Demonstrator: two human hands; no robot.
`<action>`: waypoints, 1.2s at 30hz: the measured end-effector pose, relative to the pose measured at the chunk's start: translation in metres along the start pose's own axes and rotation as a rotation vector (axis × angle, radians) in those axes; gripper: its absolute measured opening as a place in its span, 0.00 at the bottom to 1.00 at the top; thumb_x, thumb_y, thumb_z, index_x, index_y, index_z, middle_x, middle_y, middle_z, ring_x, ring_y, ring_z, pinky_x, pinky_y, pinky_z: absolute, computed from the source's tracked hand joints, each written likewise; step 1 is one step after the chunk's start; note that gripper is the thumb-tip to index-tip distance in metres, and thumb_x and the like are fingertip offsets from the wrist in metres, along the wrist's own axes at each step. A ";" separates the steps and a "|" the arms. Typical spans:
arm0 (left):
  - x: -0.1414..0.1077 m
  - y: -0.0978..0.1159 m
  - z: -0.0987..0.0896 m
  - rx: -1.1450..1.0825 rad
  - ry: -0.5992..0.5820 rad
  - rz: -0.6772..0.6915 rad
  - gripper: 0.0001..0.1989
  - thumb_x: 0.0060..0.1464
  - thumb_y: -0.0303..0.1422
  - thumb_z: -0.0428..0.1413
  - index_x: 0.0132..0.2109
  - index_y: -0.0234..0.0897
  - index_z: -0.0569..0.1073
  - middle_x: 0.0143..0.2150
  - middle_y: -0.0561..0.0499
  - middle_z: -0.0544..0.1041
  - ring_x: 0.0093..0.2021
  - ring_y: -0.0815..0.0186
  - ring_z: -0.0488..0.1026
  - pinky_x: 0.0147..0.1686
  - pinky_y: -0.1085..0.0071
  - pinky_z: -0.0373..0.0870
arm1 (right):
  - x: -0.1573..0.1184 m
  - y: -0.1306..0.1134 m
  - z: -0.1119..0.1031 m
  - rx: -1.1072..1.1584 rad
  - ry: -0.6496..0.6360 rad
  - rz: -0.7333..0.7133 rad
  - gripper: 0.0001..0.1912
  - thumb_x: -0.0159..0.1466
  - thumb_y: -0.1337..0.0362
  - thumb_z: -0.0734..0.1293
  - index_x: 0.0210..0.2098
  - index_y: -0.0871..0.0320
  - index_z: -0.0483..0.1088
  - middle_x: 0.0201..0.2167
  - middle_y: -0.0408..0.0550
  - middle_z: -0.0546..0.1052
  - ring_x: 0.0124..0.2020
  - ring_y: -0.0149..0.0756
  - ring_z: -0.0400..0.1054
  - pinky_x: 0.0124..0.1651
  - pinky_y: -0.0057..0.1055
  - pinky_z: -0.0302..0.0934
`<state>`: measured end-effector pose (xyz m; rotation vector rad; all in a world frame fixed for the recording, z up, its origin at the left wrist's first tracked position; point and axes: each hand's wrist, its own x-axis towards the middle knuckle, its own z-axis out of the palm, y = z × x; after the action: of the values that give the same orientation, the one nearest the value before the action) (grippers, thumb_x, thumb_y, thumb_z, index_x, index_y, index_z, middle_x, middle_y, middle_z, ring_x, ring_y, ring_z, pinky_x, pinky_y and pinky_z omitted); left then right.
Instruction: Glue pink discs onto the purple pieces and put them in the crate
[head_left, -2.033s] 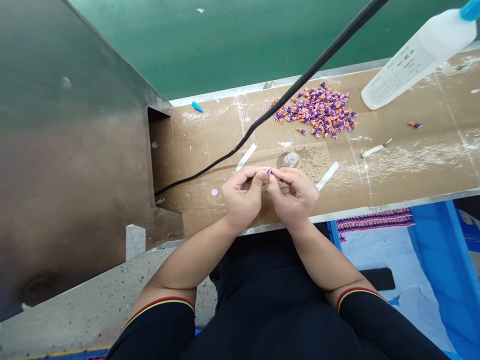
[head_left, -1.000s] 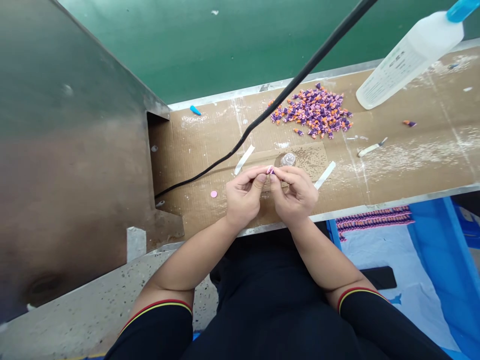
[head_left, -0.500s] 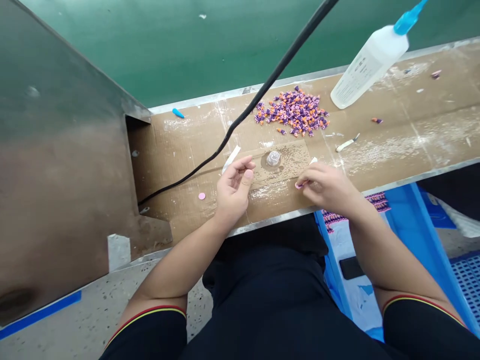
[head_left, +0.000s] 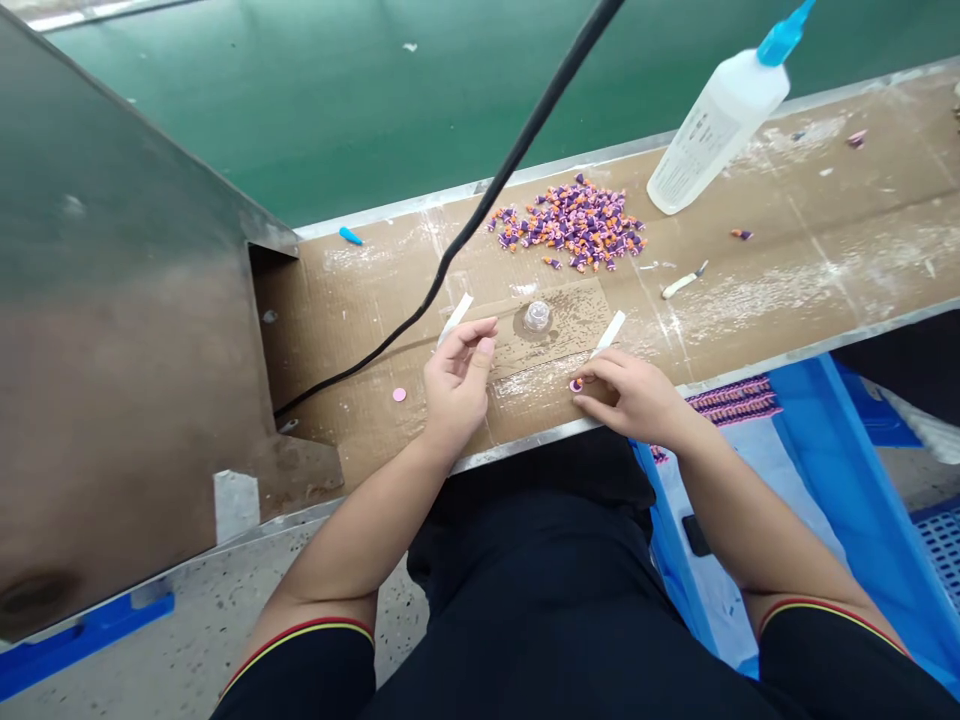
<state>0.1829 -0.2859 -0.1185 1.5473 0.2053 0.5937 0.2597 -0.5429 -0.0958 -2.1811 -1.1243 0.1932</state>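
Observation:
My right hand (head_left: pixel 634 398) is at the front edge of the bench. Its thumb and fingertips close around a small purple-and-orange piece (head_left: pixel 577 383) that sits against a pink disc (head_left: pixel 574 387). My left hand (head_left: pixel 457 385) hovers over the bench with its fingers curved and the thumb apart from them; nothing shows between them. Between and beyond both hands, a small clear cup (head_left: pixel 537 317) stands on a spotted cardboard piece (head_left: pixel 577 335). Another pink disc (head_left: pixel 400 395) lies flat to the left of my left hand.
A pile of small purple-and-orange pieces (head_left: pixel 577 225) lies behind the cup. A clear bottle (head_left: pixel 712 130) with a blue nozzle stands to its right. White strips (head_left: pixel 609 332), a small knife-like tool (head_left: pixel 682 283), a black cable (head_left: pixel 480 220) and a blue crate (head_left: pixel 840 480) are nearby.
My right hand has moved slightly left and towards me with the piece, uncovering more of the white strip behind it. My left hand keeps nearly the same pose. The view has shifted slightly.

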 end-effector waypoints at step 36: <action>0.008 0.038 0.009 0.363 -0.503 0.802 0.05 0.63 0.38 0.66 0.46 0.49 0.84 0.32 0.52 0.81 0.27 0.63 0.78 0.25 0.66 0.77 | -0.235 0.134 0.043 0.233 0.084 0.875 0.14 0.67 0.63 0.73 0.25 0.48 0.72 0.18 0.40 0.78 0.18 0.33 0.70 0.23 0.29 0.60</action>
<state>0.1847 -0.2930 -0.0791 2.0752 -0.7635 0.7809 0.1864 -0.7565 -0.2508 -2.2929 -0.0301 0.5669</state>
